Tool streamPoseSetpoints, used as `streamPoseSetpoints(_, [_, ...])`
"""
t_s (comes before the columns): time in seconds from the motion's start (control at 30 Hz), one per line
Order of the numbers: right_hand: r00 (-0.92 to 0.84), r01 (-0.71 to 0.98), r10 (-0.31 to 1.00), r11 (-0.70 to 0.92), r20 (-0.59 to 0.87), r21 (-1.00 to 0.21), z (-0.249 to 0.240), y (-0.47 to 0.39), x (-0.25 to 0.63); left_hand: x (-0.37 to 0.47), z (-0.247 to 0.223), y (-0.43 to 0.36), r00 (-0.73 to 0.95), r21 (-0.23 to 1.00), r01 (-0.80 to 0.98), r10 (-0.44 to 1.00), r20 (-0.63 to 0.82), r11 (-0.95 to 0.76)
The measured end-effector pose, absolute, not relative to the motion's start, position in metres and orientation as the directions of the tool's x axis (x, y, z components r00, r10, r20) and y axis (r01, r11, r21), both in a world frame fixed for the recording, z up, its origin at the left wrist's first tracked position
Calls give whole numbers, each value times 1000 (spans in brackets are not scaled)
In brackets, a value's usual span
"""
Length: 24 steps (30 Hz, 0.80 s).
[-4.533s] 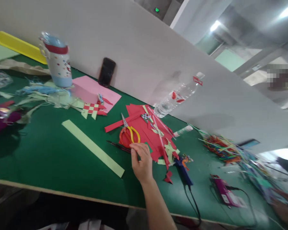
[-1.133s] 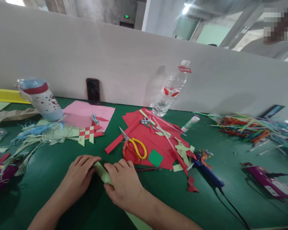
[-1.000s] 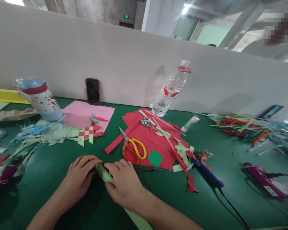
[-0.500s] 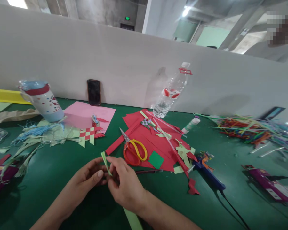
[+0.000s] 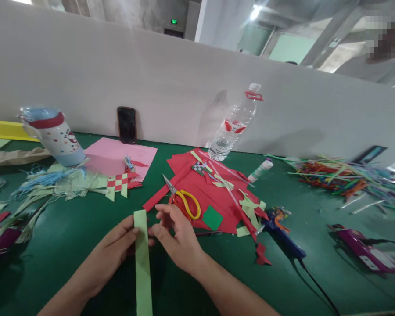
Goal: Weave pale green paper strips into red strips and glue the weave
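Observation:
A long light green paper strip (image 5: 142, 267) hangs down toward the bottom edge, its flat side facing me. My left hand (image 5: 118, 248) pinches it near the upper end, thumb in front. Just right of the strip, my right hand (image 5: 176, 239) has its fingers apart and curved, the tips close to the strip's edge. Beyond my right hand lie scissors (image 5: 189, 204) with yellow and red handles, on a pile of red paper (image 5: 213, 188). A green paper square (image 5: 212, 217) rests on that pile.
Behind the red paper stands a water bottle (image 5: 232, 127). A blue glue gun (image 5: 285, 237) with a cord lies at the right, near colourful pipe cleaners (image 5: 335, 175). At the left are a cup (image 5: 57, 138), a phone (image 5: 127, 125) and a red-and-green woven paper piece (image 5: 118, 182).
The strip has turned from a narrow, edge-on view to face me and hangs straight down. My right hand has opened and moved slightly right, off the strip.

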State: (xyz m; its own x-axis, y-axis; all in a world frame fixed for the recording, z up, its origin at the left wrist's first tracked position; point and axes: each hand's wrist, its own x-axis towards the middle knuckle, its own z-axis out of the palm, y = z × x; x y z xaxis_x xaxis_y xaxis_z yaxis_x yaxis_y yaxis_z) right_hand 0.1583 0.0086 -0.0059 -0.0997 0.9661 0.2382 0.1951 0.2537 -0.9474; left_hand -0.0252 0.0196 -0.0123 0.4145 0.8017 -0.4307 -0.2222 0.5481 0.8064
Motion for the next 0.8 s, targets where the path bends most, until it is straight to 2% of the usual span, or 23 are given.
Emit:
streamPoseSetpoints(0.13, [-142, 57, 990, 9, 0, -998, -5, 16, 166, -6, -12, 14, 508, 850, -125, 769, -388, 512])
streamPoseSetpoints(0.27, [-173, -3, 976, -135, -132, -991, -1, 19, 170, 3, -13, 9, 493, 877, -58, 777, -391, 478])
streamPoseSetpoints(0.53, [-132, -68, 976, -183, -173, -981, -4, 18, 166, 4, -10, 12, 480, 947, 135, 816, -321, 293])
streamPoseSetpoints(0.8, [-97, -69, 986, -140, -133, -988, -8, 17, 163, 5, -8, 11, 487, 955, 182, 822, -294, 234])
